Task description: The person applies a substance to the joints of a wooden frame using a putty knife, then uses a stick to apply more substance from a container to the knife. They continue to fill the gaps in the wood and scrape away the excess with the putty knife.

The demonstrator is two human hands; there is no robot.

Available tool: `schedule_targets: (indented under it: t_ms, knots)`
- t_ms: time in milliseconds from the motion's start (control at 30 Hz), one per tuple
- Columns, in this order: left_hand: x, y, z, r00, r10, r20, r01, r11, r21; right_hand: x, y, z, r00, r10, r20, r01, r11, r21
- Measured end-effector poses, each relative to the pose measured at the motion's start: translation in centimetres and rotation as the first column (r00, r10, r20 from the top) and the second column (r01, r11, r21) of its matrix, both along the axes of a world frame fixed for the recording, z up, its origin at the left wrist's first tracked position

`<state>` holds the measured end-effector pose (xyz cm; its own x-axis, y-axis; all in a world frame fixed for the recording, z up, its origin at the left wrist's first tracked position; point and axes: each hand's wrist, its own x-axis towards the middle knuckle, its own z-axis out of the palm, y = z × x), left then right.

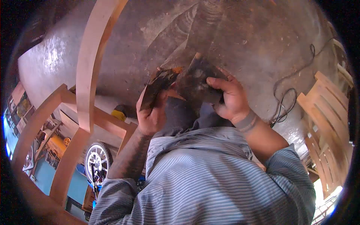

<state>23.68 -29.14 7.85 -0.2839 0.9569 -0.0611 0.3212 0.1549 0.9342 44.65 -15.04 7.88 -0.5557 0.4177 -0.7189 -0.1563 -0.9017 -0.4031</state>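
Observation:
My left hand is closed around a dark, ragged piece with an orange patch at its upper edge. What it is made of I cannot make out. In my right hand is a dark, flat, stained sheet, pinched with the thumb on top and the fingers behind. The two pieces are side by side in front of my knees, over the floor. Whether they are joined at the bottom is not clear to me.
A curved wooden frame rises close on the left. Behind it are a spoked wheel and an orange machine. A black cable lies on the concrete floor, near slatted wooden furniture on the right.

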Motion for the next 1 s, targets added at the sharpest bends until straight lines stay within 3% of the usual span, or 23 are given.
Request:
schedule_targets:
  t_ms: [33,67,100,167,300,367,467,667,767,833,867,933,1000]
  knots:
    - [0.9,-0.1,0.2,0.961,0.093,0.262,-0.103,0.994,0.028,-0.3,0.0,0.3,1.0,0.002,0.003,-0.002,0.999,0.035]
    - [1.4,-0.1,0.2,0.846,0.167,0.507,-0.208,0.978,0.025,-0.4,0.1,0.6,1.0,0.01,0.014,-0.011,0.996,0.083]
    - [1.5,-0.2,-0.2,0.849,0.148,0.507,-0.207,0.976,0.063,-0.4,0.2,0.6,0.999,0.018,0.03,-0.022,0.99,0.136]
    - [1.6,-0.5,-1.2,0.857,0.111,0.504,-0.207,0.969,0.138,-0.5,0.5,0.6,0.997,0.034,0.063,-0.047,0.974,0.223]
    - [1.2,-0.5,-0.9,0.908,0.022,0.418,-0.081,0.989,0.123,-0.6,0.9,0.9,0.991,0.069,0.115,-0.106,0.93,0.353]
    - [1.0,0.7,-0.8,0.947,-0.094,0.308,0.022,0.973,0.23,-0.6,1.0,1.2,0.985,0.099,0.141,-0.15,0.897,0.416]
    - [0.5,0.7,-1.0,0.976,-0.206,0.068,0.184,0.952,0.243,-0.5,0.9,1.8,0.967,0.16,0.199,-0.243,0.813,0.53]
    - [1.0,1.1,-1.3,0.98,-0.183,0.078,0.153,0.944,0.291,-0.7,0.6,2.4,0.937,0.195,0.289,-0.344,0.663,0.665]
    - [1.5,-0.5,-3.8,0.977,-0.15,0.154,0.094,0.941,0.325,-0.8,0.6,2.5,0.94,0.196,0.28,-0.336,0.684,0.648]
    - [0.6,0.1,-2.7,0.976,-0.201,0.08,0.17,0.942,0.289,-1.0,0.9,2.8,0.983,0.142,0.115,-0.178,0.887,0.426]
    - [-0.1,0.4,-1.9,0.97,-0.242,0.017,0.23,0.94,0.252,-1.4,1.2,3.3,0.999,0.041,-0.011,-0.038,0.979,0.201]
    - [-0.5,0.9,-1.2,0.962,-0.272,0.009,0.262,0.936,0.236,-0.6,0.7,2.2,0.971,0.149,0.186,-0.218,0.869,0.444]
    - [-0.4,1.0,-1.3,0.965,-0.262,0.004,0.253,0.934,0.252,-0.4,0.6,2.0,0.97,0.138,0.201,-0.22,0.851,0.478]
